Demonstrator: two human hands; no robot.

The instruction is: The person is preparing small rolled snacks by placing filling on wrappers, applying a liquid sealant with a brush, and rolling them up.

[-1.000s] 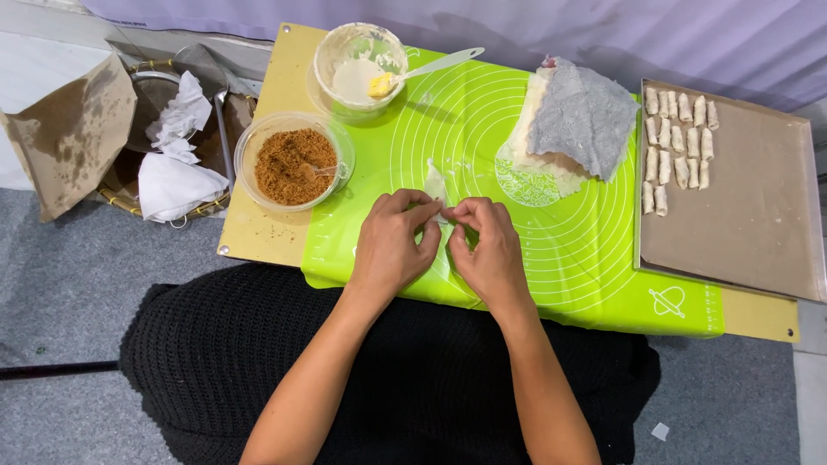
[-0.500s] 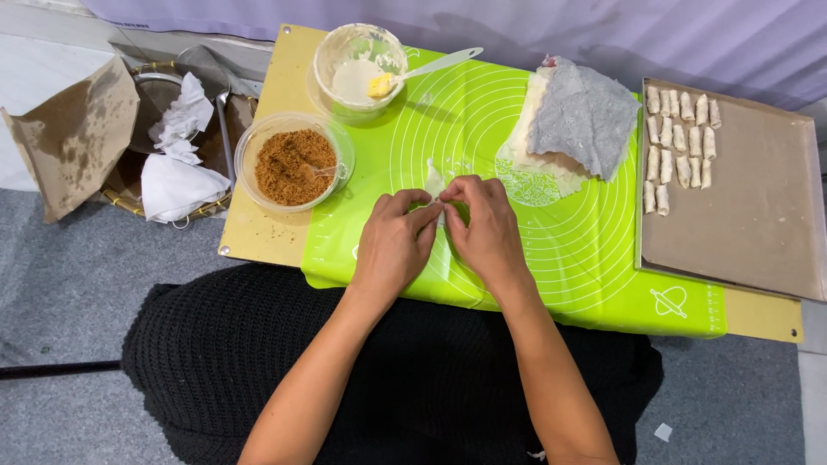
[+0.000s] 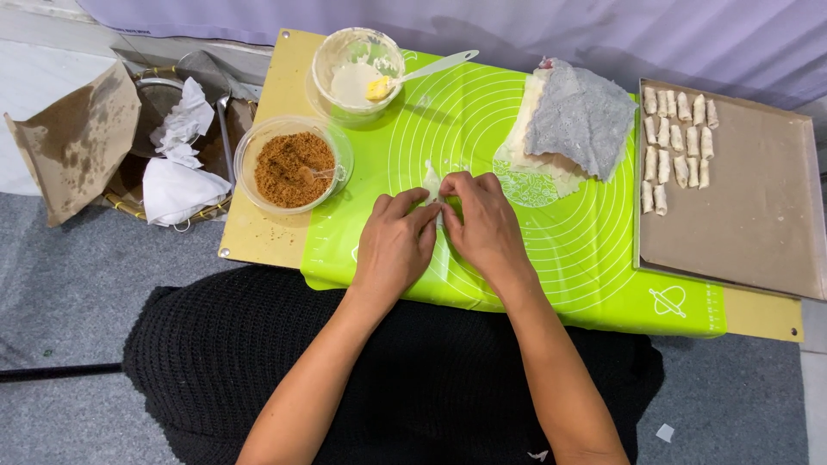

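Observation:
Both hands meet over a thin white wrapper (image 3: 432, 180) lying on the green silicone mat (image 3: 551, 250). My left hand (image 3: 394, 244) and my right hand (image 3: 482, 224) pinch and fold the wrapper between their fingertips; most of it is hidden under the fingers, and only its far corner pokes out. A clear bowl of brown crumbly filling (image 3: 287, 169) with a spoon in it stands just left of my left hand.
A bowl of white paste (image 3: 355, 79) with a yellow-tipped brush sits at the back. A stack of wrappers under a grey cloth (image 3: 579, 120) lies right of centre. A tray (image 3: 758, 224) holds several finished rolls (image 3: 677, 146). Left, a basket with crumpled tissue (image 3: 177, 164).
Both hands have shifted slightly away from me along the mat, rolling the wrapper forward; less of the wrapper shows now.

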